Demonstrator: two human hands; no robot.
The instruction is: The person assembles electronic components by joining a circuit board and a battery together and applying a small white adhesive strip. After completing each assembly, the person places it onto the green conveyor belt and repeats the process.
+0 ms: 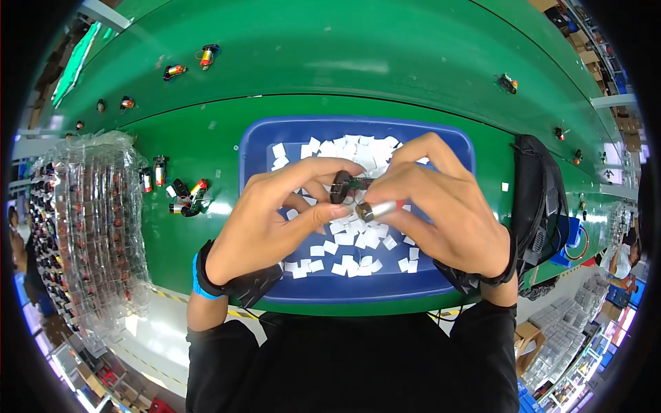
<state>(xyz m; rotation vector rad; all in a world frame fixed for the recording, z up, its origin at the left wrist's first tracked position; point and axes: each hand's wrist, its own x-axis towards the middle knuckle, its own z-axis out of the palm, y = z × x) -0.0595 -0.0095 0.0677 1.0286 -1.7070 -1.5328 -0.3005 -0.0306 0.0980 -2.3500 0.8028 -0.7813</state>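
Over a blue plastic tub [358,124] holding many small white square pieces [354,237], both my hands are raised close together. My left hand [272,199] pinches a black round part [340,188] between thumb and fingers. From that part a narrow dark green piece runs toward my right fingers. My right hand [447,210] is closed on a small cylindrical battery [374,210] with a silver-white wrap and a brownish end, just below the black part. Whether wires join the two is hidden by my fingers.
A clear plastic stack of trays [96,220] with assemblies stands at the left. Several battery assemblies [189,196] lie beside it on the green table [296,69]; others [206,58] lie farther back. A black mesh bag [533,193] sits right of the tub.
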